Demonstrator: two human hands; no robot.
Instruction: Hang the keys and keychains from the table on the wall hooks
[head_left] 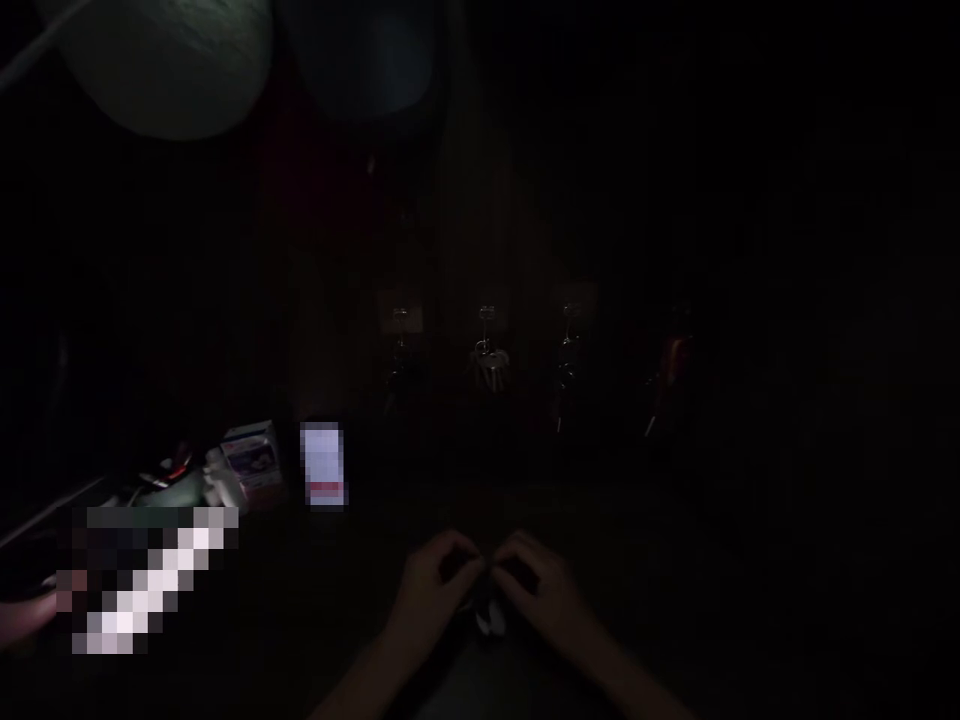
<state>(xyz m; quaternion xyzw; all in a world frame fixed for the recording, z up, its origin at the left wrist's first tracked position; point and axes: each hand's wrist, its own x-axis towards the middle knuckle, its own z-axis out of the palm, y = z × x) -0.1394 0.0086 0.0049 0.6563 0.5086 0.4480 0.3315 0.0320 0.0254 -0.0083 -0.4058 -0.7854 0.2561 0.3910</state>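
Observation:
In the dim light at the bottom of the head view, my left hand (433,580) and my right hand (544,582) face each other. Thumb and forefinger of each are pinched, and the fingertips almost meet. Whatever lies between the tips is too dark to name. Just below them shows a small dark thing with a pale, whitish end (491,622); whether either hand holds it cannot be seen.
Left of my hands are a blurred bright screen (324,465), a small printed box (256,465) and a greenish object (180,490). Another person's hand (26,615) is by a pixelated bright patch (150,590). Keys (491,365) hang on hooks ahead.

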